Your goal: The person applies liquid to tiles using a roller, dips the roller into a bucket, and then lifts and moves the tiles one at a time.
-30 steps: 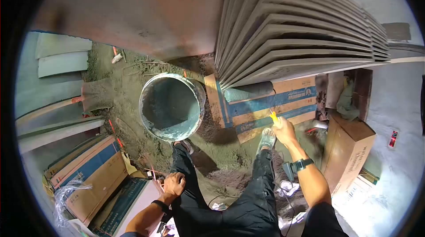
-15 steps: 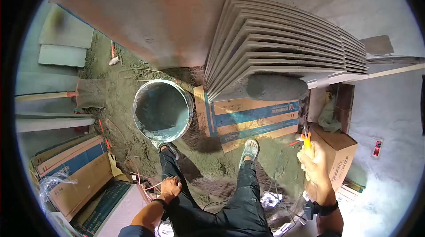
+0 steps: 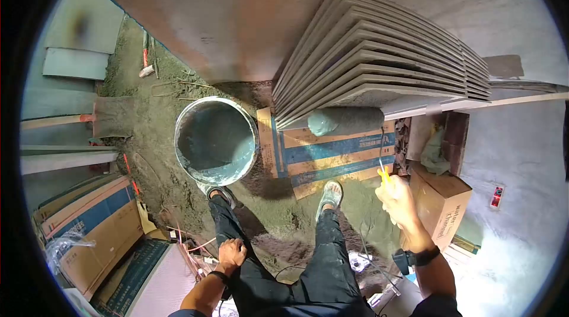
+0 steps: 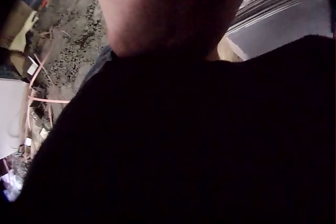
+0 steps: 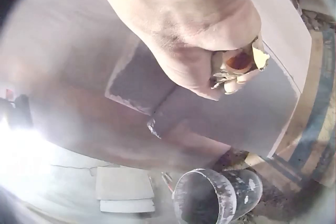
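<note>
My right hand (image 3: 398, 199) grips the yellow handle (image 3: 385, 176) of a paint roller. Its thin wire frame leads up to a thick grey roller sleeve (image 3: 349, 121), wet and pale at the left end. The sleeve overlaps the lower part of the front tile in a leaning stack of large tiles (image 3: 409, 59). In the right wrist view, the worn butt of the handle (image 5: 239, 62) pokes out of the fist. My left hand (image 3: 232, 253) rests on the left thigh, fingers loosely bent and holding nothing. Dark cloth fills most of the left wrist view.
A bucket (image 3: 216, 169) smeared with grey slurry stands by the left foot. Flattened cardboard (image 3: 344, 160) lies below the tiles. A carton (image 3: 441, 204) stands on the right, more boxes (image 3: 101, 243) on the left. A hammer (image 3: 146, 62) lies farther off on the dirty floor.
The roller and right hand went right, with the sleeve darker and higher against the front tile, then came back left and slightly down. My left hand stays on the thigh. The head view shifted.
</note>
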The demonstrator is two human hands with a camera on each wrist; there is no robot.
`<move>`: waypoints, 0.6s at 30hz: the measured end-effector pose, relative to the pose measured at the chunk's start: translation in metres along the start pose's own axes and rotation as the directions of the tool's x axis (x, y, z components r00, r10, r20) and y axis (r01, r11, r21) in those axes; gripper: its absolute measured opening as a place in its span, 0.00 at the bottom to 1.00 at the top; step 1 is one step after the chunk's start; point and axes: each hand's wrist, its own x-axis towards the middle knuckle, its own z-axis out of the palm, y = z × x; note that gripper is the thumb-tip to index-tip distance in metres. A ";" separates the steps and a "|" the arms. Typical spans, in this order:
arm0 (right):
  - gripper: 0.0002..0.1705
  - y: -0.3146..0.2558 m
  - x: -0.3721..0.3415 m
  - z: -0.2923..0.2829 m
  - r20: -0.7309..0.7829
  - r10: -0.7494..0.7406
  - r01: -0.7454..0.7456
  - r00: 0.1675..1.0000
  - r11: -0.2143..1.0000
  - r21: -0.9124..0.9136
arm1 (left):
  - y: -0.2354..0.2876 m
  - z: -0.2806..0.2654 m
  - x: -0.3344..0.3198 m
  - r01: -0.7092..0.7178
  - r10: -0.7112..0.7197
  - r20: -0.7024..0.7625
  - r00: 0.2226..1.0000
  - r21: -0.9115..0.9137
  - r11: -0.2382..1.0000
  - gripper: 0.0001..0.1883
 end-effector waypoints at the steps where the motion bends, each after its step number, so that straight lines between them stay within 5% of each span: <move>1: 0.10 0.007 0.010 0.008 -0.026 0.005 -0.008 1.000 0.991 -0.135 | 0.000 -0.001 -0.001 0.003 -0.003 -0.001 1.000 -0.001 1.000 0.15; 2: 0.10 0.047 0.029 0.011 -0.055 -0.141 0.127 0.988 0.971 -0.204 | 0.000 -0.002 -0.001 0.001 -0.001 -0.019 1.000 -0.003 1.000 0.15; 5: 0.11 0.060 0.044 0.023 -0.043 -0.155 0.130 0.987 0.925 -0.358 | -0.003 -0.004 -0.002 -0.001 0.001 -0.042 0.999 -0.012 1.000 0.15; 10: 0.08 0.039 0.004 0.001 -0.029 -0.104 0.101 0.994 0.992 -0.074 | -0.003 -0.010 0.000 0.014 -0.017 -0.048 0.999 -0.049 0.999 0.15; 15: 0.17 0.034 -0.010 -0.020 -0.055 -0.069 0.066 0.996 0.996 -0.056 | -0.008 -0.009 0.003 -0.011 0.008 -0.056 0.998 -0.049 0.999 0.16; 18: 0.07 0.049 0.021 -0.005 -0.070 -0.112 0.110 0.991 0.993 -0.038 | -0.006 -0.012 0.003 0.021 -0.022 -0.022 1.000 -0.034 0.999 0.15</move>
